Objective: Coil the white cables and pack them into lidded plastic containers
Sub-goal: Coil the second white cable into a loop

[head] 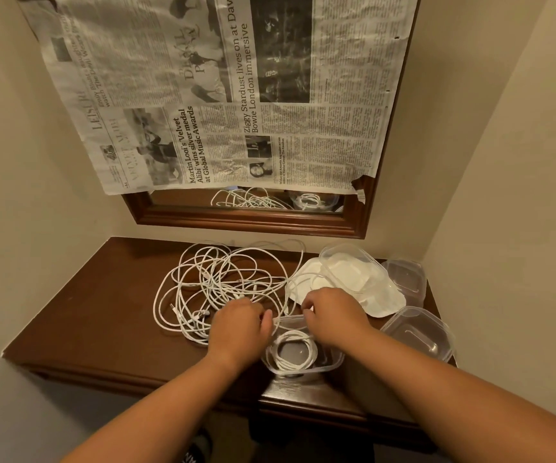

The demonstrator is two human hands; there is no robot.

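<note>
Arching left hand (240,324) (right hand (334,312) too)

coiled cable (286,362) in lidless container (334,362)

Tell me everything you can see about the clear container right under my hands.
The clear plastic container is a shallow, rounded-square tub, lidless and upright near the front edge of the dark wooden table. One coiled white cable lies inside, ringing its base. The left hand and right hand cover its far rim; contact unclear.

Glossy dark wood table (102,312); clear smooth plastic containers (418,332); white matt cables (219,279); crinkled newsprint paper (219,95) over a polished wood-framed mirror (253,222)
</note>
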